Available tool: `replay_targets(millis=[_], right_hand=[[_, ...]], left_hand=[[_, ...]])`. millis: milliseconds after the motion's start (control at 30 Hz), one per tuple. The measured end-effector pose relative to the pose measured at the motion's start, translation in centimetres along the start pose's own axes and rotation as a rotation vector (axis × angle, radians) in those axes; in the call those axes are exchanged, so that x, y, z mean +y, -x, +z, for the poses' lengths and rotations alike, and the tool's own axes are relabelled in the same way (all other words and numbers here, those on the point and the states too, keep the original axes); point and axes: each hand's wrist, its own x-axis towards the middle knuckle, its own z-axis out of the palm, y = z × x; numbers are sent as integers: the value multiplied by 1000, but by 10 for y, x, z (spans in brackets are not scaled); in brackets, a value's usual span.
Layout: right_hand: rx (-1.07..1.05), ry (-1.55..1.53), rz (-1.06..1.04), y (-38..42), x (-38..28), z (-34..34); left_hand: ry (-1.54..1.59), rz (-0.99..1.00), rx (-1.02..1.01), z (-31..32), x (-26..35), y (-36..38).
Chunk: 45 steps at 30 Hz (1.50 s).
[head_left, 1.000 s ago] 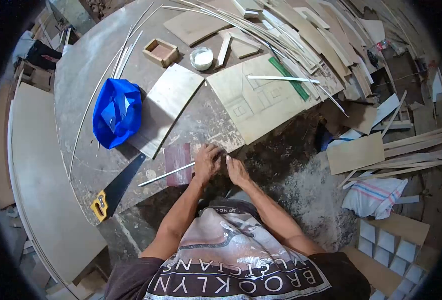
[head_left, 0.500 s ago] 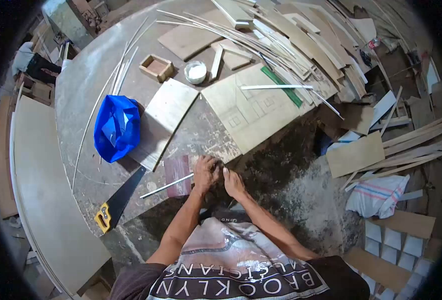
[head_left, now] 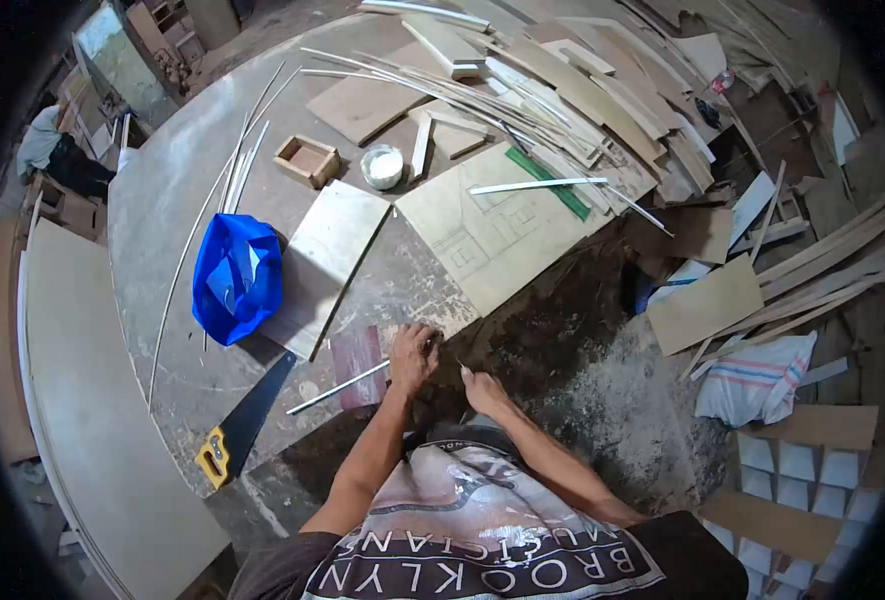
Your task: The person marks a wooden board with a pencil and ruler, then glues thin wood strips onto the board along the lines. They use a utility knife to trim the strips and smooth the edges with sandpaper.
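Note:
My left hand [head_left: 414, 357] is at the table's near edge, fingers curled down over the end of a thin white strip [head_left: 337, 387]. That strip lies slantwise across a dark reddish sheet [head_left: 359, 368]. A short gap to the right separates it from my right hand [head_left: 484, 392], which is closed. A small pale tip [head_left: 464, 369] shows at its fingers; what it belongs to is too small to tell. Left of the sheet rests a handsaw [head_left: 246, 420] with a yellow handle. Beyond are a pale board [head_left: 334, 255] and a blue bag [head_left: 237, 280].
A panel with pencil drawings [head_left: 462, 235] carries a green strip [head_left: 562, 192] and a white strip [head_left: 537, 186]. Farther back are a small wooden box [head_left: 306, 161], a tub of white stuff [head_left: 382, 167] and stacked wood strips. A white sack [head_left: 757, 375] lies right; another person [head_left: 62, 150] bends far left.
My right hand has moved down and away from my left hand, widening the gap between them. My left hand stays on the strip. The view has shifted slightly.

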Motion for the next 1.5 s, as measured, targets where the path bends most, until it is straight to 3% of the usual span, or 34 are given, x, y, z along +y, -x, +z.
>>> replay_targets(millis=[133, 200, 300, 367, 433, 467, 533, 567, 600, 700, 800, 867, 900, 967, 1033, 1133, 1167, 1233, 1267, 1333, 1500], right_hand=[[189, -61, -64, 5, -6, -23], [173, -171, -129, -1, -37, -48], [255, -42, -351, -60, -46, -52], [273, -32, -439, -79, -59, -53], [474, -112, -551, -96, -60, -41], [473, -120, -561, -108, -58, -35], [154, -469, -593, -139, -39, -12], [331, -273, -739, -134, -36, 3], [669, 209, -826, -124, -53, 4], [639, 213, -819, -98, -77, -5], [571, 457, -727, -81, -101, -18], [472, -73, -752, -58, -121, -37], [619, -212, -909, -48, -131, -49], [534, -330, -1035, -9, -150, -99], [352, -460, -1199, 15, -159, -136], [174, -457, -1131, 26, -150, -170], [336, -353, -1152, 14, -139, -178], [363, -303, -1127, -2, -116, -204], [351, -218, -1089, -15, -100, -218], [263, -202, -1031, -41, -69, -240], [73, -3, -939, -122, 6, -298]], left_hand=[[-14, 25, -65, -2, 6, 1], [-53, 65, -125, -3, 2, -2], [-201, 86, -96, 15, -10, -8], [-261, 45, -117, 0, 4, -20], [-276, 77, -101, -18, 15, -32], [-282, 113, -88, -28, 21, -39], [-238, 145, 7, -58, 39, -46], [-224, 212, 90, -71, 46, -55], [-207, 281, 172, -83, 56, -63], [-167, 337, 362, -122, 88, -82], [-84, 419, 581, -167, 127, -99], [-1, 426, 726, -200, 160, -109], [60, 366, 774, -215, 179, -112], [356, 387, 868, -230, 199, -124], [626, 235, 911, -235, 214, -136], [832, 144, 940, -210, 197, -162], [850, 82, 923, -193, 182, -171], [844, -96, 845, -151, 150, -182], [1018, -172, 743, -125, 141, -185], [1014, -431, 521, -73, 121, -189], [673, -747, 357, 53, 90, -196]])
